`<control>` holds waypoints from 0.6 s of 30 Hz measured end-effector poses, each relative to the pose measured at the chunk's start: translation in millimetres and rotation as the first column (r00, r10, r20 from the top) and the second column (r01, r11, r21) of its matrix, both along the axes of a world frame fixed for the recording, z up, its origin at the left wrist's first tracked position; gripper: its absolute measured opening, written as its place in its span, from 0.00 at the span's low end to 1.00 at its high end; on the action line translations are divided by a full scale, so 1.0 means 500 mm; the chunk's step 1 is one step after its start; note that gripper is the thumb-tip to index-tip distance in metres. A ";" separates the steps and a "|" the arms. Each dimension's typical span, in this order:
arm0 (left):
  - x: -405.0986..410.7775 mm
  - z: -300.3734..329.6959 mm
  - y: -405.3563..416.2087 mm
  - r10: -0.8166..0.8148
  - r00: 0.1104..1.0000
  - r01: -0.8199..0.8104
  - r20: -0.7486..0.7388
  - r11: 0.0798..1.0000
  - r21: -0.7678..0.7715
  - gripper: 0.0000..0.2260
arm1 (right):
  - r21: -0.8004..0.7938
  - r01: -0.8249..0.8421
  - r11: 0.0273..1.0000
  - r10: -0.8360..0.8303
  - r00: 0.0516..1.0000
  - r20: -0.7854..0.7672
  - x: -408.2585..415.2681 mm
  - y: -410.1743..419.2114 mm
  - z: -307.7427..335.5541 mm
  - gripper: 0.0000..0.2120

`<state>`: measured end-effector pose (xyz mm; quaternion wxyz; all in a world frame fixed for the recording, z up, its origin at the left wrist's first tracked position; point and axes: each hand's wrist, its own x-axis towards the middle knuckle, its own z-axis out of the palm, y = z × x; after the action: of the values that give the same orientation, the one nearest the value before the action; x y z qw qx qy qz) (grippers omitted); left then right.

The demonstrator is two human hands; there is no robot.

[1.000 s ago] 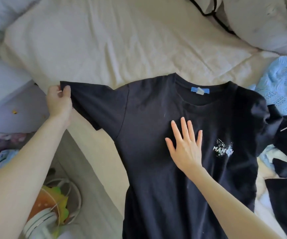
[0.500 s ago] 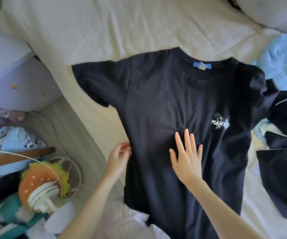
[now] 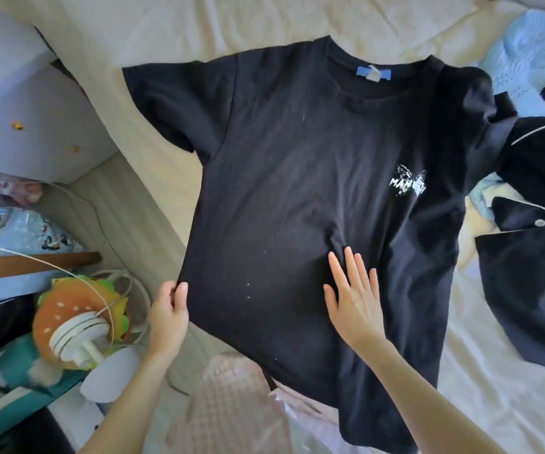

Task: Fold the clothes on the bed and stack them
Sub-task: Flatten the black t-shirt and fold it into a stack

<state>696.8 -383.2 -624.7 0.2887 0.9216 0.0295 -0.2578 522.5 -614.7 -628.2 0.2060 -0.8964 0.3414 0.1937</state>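
A black T-shirt (image 3: 297, 178) with a blue neck label and a small white chest print lies spread face up on the cream bed (image 3: 264, 24). My left hand (image 3: 169, 312) pinches the shirt's left side edge near the hem, thumb on top of the fabric. My right hand (image 3: 354, 299) lies flat on the lower middle of the shirt, fingers straight and spread. The shirt's left sleeve lies spread out; its right sleeve is bunched against other clothes.
Dark navy garments with white piping (image 3: 533, 257) and a light blue knit (image 3: 526, 60) lie to the right on the bed. Left of the bed are a white cabinet (image 3: 19, 109), a burger-shaped toy (image 3: 77, 319) and cables on the floor.
My left hand let go of the left sleeve, came down along the shirt's left side and now pinches the edge near the hem. My right hand slid lower on the shirt.
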 end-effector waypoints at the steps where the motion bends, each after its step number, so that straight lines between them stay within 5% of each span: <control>1: -0.002 0.009 0.004 -0.039 0.999 0.039 0.004 0.999 -0.011 0.09 | 0.009 0.003 1.000 -0.003 1.000 -0.005 -0.007 0.001 0.002 0.27; 8: -0.024 0.001 0.006 -0.171 0.888 0.147 -0.426 0.985 -0.089 0.08 | 0.069 0.050 0.996 -0.055 0.996 0.069 -0.085 0.011 0.020 0.26; 14: -0.086 -0.003 0.089 -0.179 0.925 0.221 -0.336 0.971 0.092 0.06 | -0.043 0.162 0.986 -0.158 0.984 0.082 -0.191 0.012 0.027 0.20; 18: -0.123 0.008 0.132 -0.118 0.959 0.133 -0.257 0.990 0.043 0.04 | -0.058 0.402 0.914 -0.400 0.916 0.038 -0.271 0.018 0.037 0.21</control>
<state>635.0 -317.4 -620.6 0.2378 0.8892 0.0153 -0.3906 386.9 -605.6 -609.7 0.2164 -0.8159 0.5214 0.1247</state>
